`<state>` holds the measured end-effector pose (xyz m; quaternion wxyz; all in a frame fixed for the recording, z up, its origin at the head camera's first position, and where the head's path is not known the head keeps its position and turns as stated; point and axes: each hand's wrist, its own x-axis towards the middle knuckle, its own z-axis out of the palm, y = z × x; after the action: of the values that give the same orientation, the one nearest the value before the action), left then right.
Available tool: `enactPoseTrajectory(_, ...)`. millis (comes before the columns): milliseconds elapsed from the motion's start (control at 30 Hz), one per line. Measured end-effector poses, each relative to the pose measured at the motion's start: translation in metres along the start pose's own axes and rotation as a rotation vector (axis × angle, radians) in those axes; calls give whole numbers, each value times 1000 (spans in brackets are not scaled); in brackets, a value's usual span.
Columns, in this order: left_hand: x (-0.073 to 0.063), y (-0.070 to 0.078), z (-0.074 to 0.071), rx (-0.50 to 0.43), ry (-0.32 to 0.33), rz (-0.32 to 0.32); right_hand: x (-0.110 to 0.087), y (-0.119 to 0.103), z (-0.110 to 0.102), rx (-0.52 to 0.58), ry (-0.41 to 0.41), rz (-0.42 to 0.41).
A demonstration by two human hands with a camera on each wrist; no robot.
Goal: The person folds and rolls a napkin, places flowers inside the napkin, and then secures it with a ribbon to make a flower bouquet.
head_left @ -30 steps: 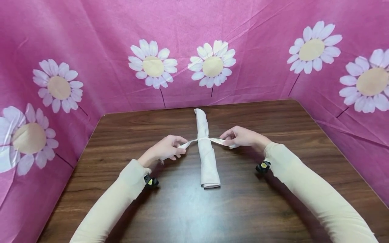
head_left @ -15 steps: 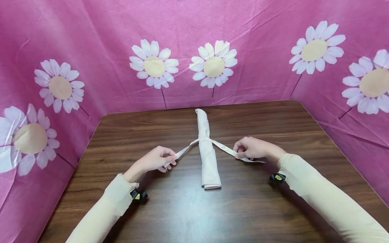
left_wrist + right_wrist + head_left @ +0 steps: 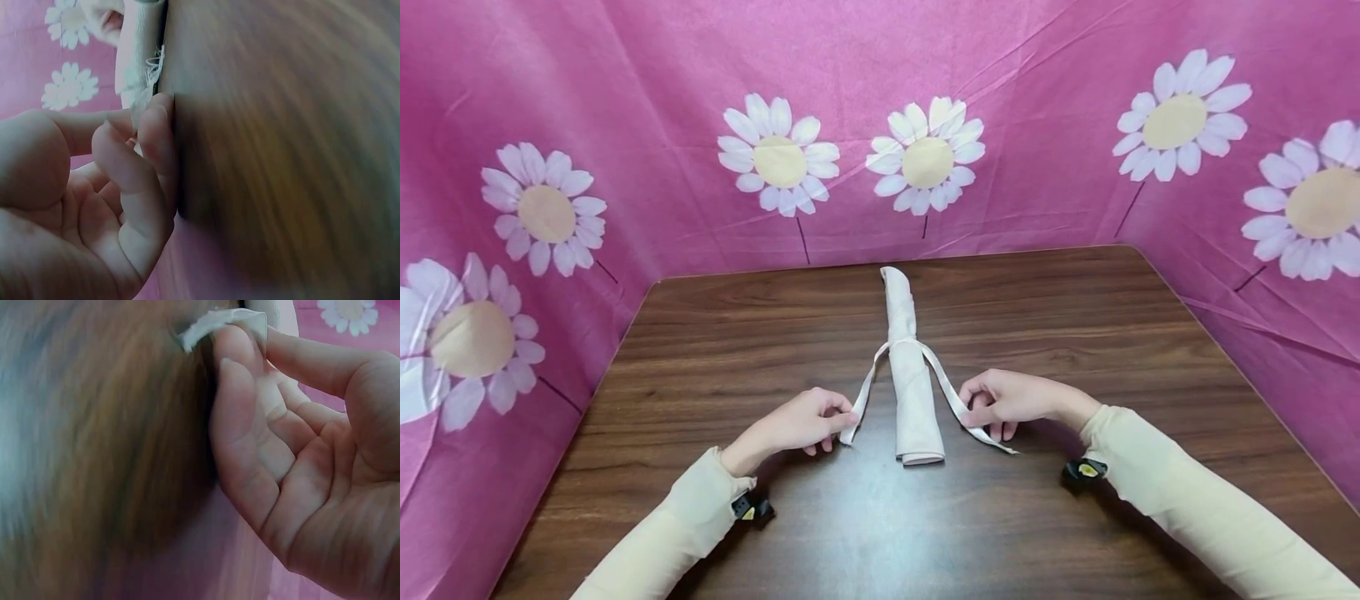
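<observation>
A rolled cream cloth (image 3: 916, 400) lies lengthwise on the wooden table, with a tie around its middle. The left tie end (image 3: 867, 387) curves toward me, and my left hand (image 3: 797, 423) pinches it near its tip. Frayed threads (image 3: 153, 65) of that end show by the fingertips in the left wrist view. On the other side, my right hand (image 3: 1022, 398) pinches the right tie end (image 3: 942, 379) between thumb and fingers, and a short tail sticks out past them. A piece of this tie (image 3: 219, 322) shows above the fingertips in the right wrist view. What is inside the roll is hidden.
The brown table (image 3: 745, 321) has rounded far corners. A pink curtain (image 3: 850, 50) printed with white daisies stands around its back and sides. Small black devices (image 3: 752, 506) sit at both wrists.
Both hands first drew apart from the roll, pulling the ties outward. Since then they have come closer to the roll's near end, and the ties now slacken toward me. The roll stays in place.
</observation>
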<state>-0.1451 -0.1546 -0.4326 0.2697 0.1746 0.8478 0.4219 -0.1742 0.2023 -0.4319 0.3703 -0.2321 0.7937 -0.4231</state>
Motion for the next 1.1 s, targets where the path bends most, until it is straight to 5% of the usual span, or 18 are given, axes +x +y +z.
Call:
enactPoseTrajectory(300, 3, 13, 14, -27, -90, 55, 9, -3, 9, 245, 57, -11)
enactPoseTrajectory(500, 3, 17, 16, -17, -88, 42, 8, -3, 13, 397, 83, 6)
enactPoseTrajectory(867, 2, 17, 21, -43, -126, 20, 3, 2, 17, 440, 91, 47)
enactPoseTrajectory(1100, -1, 21, 21, -54, -233, 41, 0, 3, 12, 448, 23, 54)
